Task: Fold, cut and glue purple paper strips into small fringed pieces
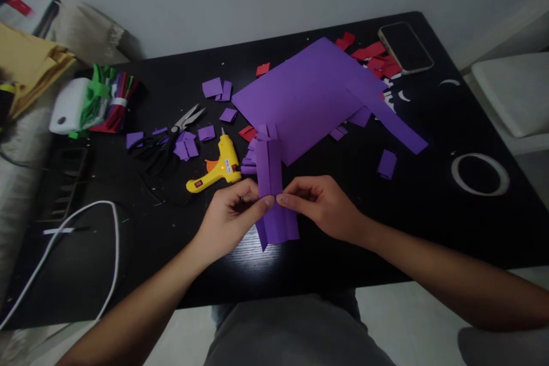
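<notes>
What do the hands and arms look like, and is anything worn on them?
The left hand and right hand are ungloved, with no rings visible on the fingers. The left arm and right arm show no sleeve, watch or band within view. A grey garment shows below.

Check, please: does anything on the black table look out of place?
Slightly: red paper scraps lie scattered around the large purple paper sheet, which looks untidy. The yellow plastic glue gun near the left hand lies on its side without a stand.

Dim light, slight softness; pale glare on black table (364,177).
</notes>
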Tool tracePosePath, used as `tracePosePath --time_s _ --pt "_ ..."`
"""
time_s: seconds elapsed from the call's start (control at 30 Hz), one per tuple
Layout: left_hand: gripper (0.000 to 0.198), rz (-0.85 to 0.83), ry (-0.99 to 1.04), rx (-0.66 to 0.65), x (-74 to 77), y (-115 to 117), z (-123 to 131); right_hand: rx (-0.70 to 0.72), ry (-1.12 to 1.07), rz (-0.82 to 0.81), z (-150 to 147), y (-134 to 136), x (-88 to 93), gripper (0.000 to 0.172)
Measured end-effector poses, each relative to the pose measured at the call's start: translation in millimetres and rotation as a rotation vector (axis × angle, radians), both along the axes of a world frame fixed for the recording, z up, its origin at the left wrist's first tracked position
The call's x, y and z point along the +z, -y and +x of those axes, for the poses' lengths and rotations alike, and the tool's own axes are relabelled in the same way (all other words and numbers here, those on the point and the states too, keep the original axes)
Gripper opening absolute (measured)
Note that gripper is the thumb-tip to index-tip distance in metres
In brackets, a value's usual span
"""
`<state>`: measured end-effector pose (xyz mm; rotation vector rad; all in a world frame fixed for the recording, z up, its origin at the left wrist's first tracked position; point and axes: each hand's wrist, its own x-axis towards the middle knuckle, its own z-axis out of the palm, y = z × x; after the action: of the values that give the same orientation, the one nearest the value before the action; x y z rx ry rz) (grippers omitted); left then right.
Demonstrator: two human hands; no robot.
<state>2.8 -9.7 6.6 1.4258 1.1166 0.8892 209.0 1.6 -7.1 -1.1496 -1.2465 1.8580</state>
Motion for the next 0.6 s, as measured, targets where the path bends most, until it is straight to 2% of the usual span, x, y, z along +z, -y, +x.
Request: tracePosePath --time_s 0.2,0.37,0.6 --pt "0.033 -0.103 0.001 -0.020 -4.5 2.2 -2.5 0.009 0.004 0.026 -1.1 1.3 -1.3 0.026" --pt "0.036 -0.172 0.011 -0.006 -4.5 2.7 -2.6 0.027 -0.021 -0.021 -1.3 1.6 -1.2 0.024" --pt "0.035 -0.198 0.041 -0.005 -3.2 1.6 -3.2 0.071 -0.048 -0.048 1.0 0.0 0.6 0.026"
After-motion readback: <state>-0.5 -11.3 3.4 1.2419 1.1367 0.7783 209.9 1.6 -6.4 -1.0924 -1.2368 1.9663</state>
